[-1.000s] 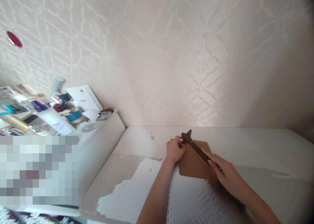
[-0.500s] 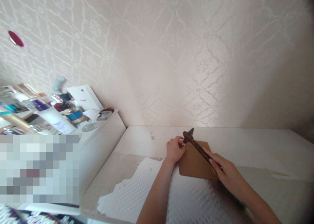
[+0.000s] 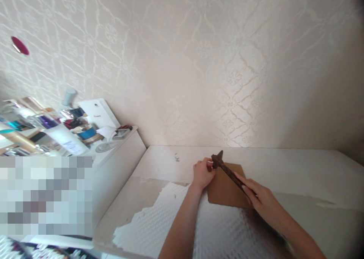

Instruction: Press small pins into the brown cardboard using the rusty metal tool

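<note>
In the lower centre of the frame, your left hand (image 3: 203, 173) curls at the brown board (image 3: 226, 192)'s upper-left corner; whether it pinches anything I can't tell, since the hammer (image 3: 231, 175)'s head has just dipped over those fingertips. Your right hand (image 3: 260, 192) wraps closed around the handle.

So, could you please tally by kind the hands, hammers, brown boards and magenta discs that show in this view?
Left hand and right hand: 2
Hammer: 1
Brown board: 1
Magenta disc: 1
Total: 5
</note>
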